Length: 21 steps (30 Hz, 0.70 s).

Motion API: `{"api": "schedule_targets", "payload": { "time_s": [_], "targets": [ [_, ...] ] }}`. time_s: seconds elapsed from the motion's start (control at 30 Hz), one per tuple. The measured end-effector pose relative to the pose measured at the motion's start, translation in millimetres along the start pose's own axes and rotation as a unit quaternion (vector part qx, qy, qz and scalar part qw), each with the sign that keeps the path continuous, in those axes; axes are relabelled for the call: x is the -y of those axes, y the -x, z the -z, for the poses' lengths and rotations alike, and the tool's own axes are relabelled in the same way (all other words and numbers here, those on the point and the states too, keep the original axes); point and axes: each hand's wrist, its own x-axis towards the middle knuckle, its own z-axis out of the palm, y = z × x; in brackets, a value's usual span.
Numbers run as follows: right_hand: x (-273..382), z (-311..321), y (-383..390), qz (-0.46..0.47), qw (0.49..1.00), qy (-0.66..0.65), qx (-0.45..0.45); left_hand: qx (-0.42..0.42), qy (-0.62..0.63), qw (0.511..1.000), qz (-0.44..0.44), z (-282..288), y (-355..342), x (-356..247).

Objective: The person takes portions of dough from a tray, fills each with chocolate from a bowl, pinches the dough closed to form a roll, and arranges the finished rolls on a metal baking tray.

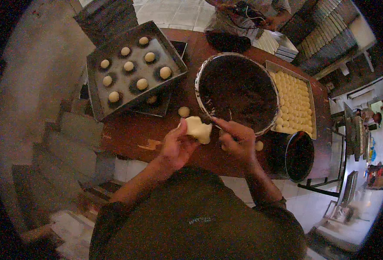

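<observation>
My left hand (175, 145) is closed on a flattened piece of pale dough (199, 130), held up over the table's near side. In my right hand (239, 139) is a slim tool whose handle is mostly covered by my fingers; I cannot tell if it is a spoon or a spatula. A dark lump of filling (205, 118) sits at its tip, against the dough's upper edge. Just beyond my hands stands a big round tub (197, 82) holding a dark brown mass. One dough ball (183, 112) lies left of the tub, another (259, 146) beside my right hand.
To the left, a metal tray (126, 45) with several spaced dough balls rests tilted over another tray. A tray (314, 117) packed with dough balls lies right of the tub, near a dark round container (299, 156). Across the brown table (135, 143) stands another person (243, 19).
</observation>
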Motion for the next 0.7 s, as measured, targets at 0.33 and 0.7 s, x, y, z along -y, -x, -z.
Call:
{"api": "schedule_targets", "payload": {
  "time_s": [0.33,0.7],
  "targets": [
    [-26.0,63.1,-10.5,-0.015,0.830,0.542,0.130,-0.007,-0.056,0.995,-0.079,-11.5,5.9,-15.9],
    [-6.4,30.4,-37.9,0.152,0.935,0.320,0.019,0.003,0.056,0.996,-0.065,20.2,31.4,-26.0]
  ]
}}
